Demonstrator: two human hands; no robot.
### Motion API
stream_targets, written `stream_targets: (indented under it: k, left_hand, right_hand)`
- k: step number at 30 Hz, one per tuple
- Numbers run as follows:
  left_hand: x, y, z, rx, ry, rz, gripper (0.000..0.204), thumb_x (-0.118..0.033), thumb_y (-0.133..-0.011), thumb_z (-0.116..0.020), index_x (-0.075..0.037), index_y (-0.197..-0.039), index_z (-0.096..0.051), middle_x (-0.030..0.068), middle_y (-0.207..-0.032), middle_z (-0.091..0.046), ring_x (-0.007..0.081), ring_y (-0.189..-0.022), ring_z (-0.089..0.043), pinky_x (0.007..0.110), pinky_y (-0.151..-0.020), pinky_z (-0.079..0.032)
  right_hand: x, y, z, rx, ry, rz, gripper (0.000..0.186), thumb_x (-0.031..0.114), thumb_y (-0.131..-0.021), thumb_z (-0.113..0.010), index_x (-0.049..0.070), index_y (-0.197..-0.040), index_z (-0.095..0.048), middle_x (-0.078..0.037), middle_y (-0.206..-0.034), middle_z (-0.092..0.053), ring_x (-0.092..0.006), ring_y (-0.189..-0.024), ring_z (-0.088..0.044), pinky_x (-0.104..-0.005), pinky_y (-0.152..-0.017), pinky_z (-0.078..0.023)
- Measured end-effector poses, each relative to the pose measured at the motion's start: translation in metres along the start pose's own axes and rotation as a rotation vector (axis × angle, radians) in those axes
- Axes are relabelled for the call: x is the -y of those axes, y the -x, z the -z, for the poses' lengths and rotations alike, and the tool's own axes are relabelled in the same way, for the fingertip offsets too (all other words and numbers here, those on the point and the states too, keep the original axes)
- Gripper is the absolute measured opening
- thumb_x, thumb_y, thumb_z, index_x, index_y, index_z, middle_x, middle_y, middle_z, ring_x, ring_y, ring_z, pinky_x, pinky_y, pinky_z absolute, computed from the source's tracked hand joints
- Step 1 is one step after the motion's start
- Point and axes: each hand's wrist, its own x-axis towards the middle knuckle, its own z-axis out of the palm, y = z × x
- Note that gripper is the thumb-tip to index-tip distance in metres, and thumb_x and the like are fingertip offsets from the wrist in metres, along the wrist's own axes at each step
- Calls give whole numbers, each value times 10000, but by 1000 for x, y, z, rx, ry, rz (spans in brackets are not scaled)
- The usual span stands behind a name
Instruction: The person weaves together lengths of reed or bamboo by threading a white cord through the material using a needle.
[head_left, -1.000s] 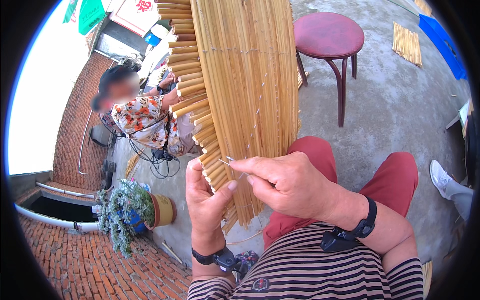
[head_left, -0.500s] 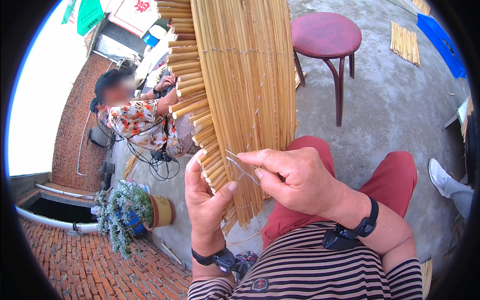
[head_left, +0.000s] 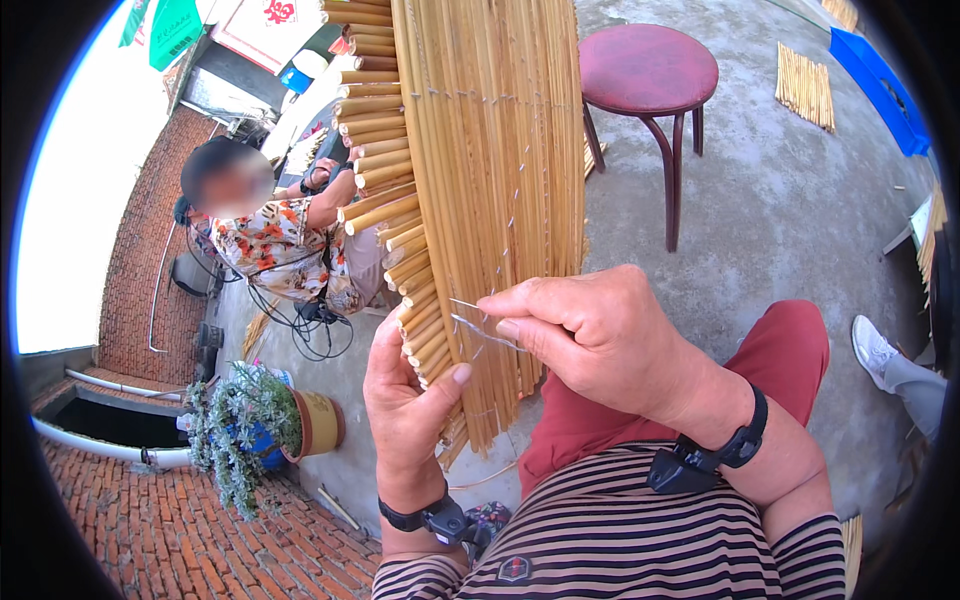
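A long golden reed mat stands upright before me, with stitched thread lines across it and short round reed ends jutting from its left side. My left hand grips the mat's lower left edge, thumb in front by the cut ends. My right hand is closed in a pinch on a thin needle, whose tip lies over the mat beside the short ends. A pale loose thread trails just below the needle under my right fingertips.
A maroon round stool stands at the back right, with a reed bundle and blue plastic object farther off. Another person sits at left amid cables. A potted plant is lower left. Someone's white shoe shows at right.
My right hand has moved upward and right, bringing the needle higher on the mat, and the thread now trails under it. My left hand still grips the edge; the mat shifts slightly.
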Motion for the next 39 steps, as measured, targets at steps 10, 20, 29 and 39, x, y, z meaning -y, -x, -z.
stream_targets:
  k: [10,20,29,39]
  left_hand:
    - [3,-11,16,-87,57,34,667,32,-772,-753,31,-1380,-479,134,-1216,-659,206,-1081,-665,344,-973,-527]
    - [13,-13,23,-142,66,25,668,38,-736,-761,36,-1347,-491,158,-1186,-668,244,-1041,-690,371,-943,-560]
    - [20,-19,25,-79,79,25,691,28,-769,-783,25,-1385,-470,133,-1234,-658,201,-1093,-662,341,-974,-524]
    - [20,-19,22,-92,89,34,711,43,-764,-778,27,-1396,-453,137,-1250,-648,209,-1106,-660,350,-983,-523]
  right_hand:
    - [-1,-4,-11,51,15,-39,166,60,-905,-662,24,-1049,-736,-144,-807,-728,-249,-687,-729,-322,-602,-564]
    - [-17,-9,-27,74,-30,-58,176,57,-912,-647,11,-1061,-727,-166,-813,-719,-286,-718,-729,-349,-620,-568]
    - [-27,-6,-26,68,-122,-48,213,34,-891,-648,21,-1091,-719,-169,-832,-722,-294,-733,-729,-353,-631,-574]
    - [-35,-6,-39,-26,-128,18,196,85,-887,-618,-13,-1048,-671,-196,-679,-651,-361,-642,-683,-447,-573,-550]
